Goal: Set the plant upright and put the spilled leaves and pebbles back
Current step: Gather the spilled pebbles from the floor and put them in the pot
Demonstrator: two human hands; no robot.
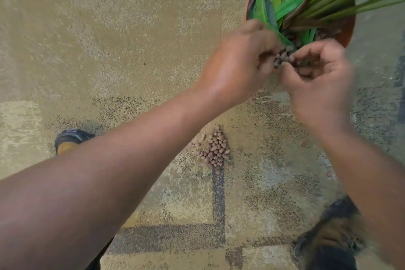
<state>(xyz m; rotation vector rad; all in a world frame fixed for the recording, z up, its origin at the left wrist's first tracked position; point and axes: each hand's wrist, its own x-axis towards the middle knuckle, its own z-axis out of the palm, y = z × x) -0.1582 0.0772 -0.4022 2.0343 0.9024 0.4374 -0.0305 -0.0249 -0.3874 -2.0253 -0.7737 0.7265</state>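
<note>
A brown round pot (348, 35) stands upright at the top right, with long green leaves (282, 6) fanning out of it. My left hand (238, 66) and my right hand (317, 85) meet at the pot's near rim, both cupped around a handful of brown pebbles (282, 57) held between them. A small heap of the same pebbles (215, 149) lies on the floor below my hands, near the middle of the view.
The floor (109, 39) is speckled beige concrete with dark inlaid lines (218, 199). My left shoe (70, 138) shows at mid left and my right shoe (328, 239) at the bottom right.
</note>
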